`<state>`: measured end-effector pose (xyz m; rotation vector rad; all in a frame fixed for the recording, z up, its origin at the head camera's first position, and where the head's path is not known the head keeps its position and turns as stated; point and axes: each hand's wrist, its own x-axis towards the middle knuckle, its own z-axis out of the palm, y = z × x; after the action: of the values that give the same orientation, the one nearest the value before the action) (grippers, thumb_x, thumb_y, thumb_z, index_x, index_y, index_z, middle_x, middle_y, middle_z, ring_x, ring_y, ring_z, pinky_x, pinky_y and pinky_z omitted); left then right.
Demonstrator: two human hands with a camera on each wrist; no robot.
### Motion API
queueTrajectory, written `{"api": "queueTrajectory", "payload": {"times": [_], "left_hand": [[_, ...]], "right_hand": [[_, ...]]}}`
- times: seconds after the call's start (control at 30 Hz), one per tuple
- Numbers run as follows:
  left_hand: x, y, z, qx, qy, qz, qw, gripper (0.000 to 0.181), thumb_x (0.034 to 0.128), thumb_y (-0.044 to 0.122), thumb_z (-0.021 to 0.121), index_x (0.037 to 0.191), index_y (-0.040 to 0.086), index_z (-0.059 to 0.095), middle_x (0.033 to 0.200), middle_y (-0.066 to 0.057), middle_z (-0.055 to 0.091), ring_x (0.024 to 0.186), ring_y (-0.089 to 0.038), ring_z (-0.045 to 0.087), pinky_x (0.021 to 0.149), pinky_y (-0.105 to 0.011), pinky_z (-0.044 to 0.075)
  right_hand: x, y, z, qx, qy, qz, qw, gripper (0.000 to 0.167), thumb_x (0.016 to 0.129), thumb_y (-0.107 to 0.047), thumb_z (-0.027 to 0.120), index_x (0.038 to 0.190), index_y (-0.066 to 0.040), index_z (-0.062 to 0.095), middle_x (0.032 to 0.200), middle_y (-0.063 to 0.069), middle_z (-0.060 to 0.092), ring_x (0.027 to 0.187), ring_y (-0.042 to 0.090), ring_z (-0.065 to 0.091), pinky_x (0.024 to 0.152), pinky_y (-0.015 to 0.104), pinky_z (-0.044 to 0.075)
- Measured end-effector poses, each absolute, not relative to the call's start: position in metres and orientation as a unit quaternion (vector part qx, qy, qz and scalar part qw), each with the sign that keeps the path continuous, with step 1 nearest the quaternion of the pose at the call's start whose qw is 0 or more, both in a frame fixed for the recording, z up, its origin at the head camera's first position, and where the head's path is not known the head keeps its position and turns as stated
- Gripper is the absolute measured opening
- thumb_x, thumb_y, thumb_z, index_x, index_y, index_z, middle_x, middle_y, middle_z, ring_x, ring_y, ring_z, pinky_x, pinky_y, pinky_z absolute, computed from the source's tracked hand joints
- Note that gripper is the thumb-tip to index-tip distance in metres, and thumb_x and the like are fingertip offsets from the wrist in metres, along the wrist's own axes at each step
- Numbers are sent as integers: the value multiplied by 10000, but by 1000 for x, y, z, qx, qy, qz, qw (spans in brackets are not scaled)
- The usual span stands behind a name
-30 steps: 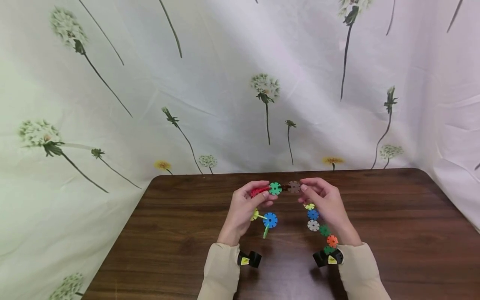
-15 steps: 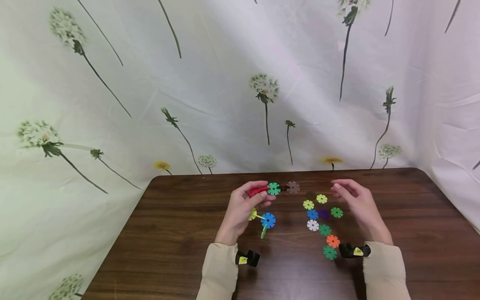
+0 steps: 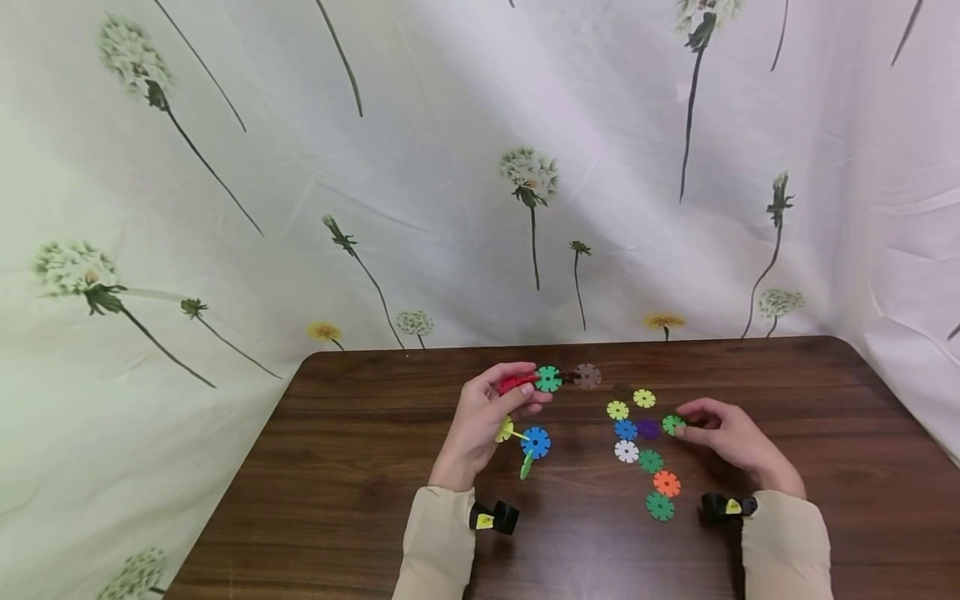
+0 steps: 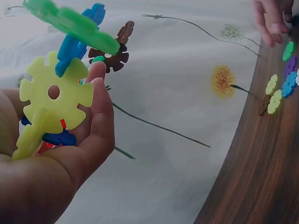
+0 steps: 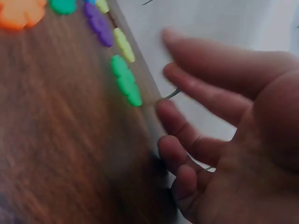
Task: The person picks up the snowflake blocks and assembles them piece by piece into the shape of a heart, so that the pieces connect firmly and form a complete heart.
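In the head view my left hand (image 3: 480,421) pinches a joined chain of notched discs by a red disc (image 3: 516,382). From it a green disc (image 3: 548,379) and a brown disc (image 3: 587,376) extend right, and a blue disc (image 3: 536,442) hangs below. The left wrist view shows a yellow disc (image 4: 53,92) of the chain near the palm. My right hand (image 3: 738,442) has thumb and forefinger apart at a loose light green disc (image 3: 673,426); in the right wrist view a gap separates this green disc (image 5: 126,80) from the fingers (image 5: 170,112).
Several loose discs lie on the brown table (image 3: 337,467) left of the right hand: yellow (image 3: 643,398), purple (image 3: 648,429), white (image 3: 626,452), orange (image 3: 667,483) and dark green (image 3: 660,507). A flowered cloth (image 3: 450,208) hangs behind the table's far edge.
My right hand has let go of the chain's brown disc, moved right, then come down toward the light green disc. My left hand has stayed nearly in place, holding the chain.
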<state>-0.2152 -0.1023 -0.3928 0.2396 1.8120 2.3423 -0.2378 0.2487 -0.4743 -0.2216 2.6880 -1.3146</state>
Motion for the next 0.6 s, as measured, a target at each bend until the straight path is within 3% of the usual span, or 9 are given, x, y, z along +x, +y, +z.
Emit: {"api": "queueTrajectory", "payload": {"times": [0.2,0.6], "left_hand": [[-215,-103,-394,84,605,787,86,380,933,15,595,1292,-73,511,1034,-46,683,862,-133,724,845,-285,573],[-215,-103,-394,86,601,790,87,409,936,13,589,1310,-109,475,1022,-37,687,855,-130,724,831,-272,574]], "right_hand": [[-236,245,-473,-83,910,-401,64,378,803,-187,775,1091,21,646,1017,168,615,836,190,527,705,299,448],[-239,240,-470,-70,925,-366,74,277,809,-143,744,1012,14,637,985,171,610,870,246,547,712,326,433]]}}
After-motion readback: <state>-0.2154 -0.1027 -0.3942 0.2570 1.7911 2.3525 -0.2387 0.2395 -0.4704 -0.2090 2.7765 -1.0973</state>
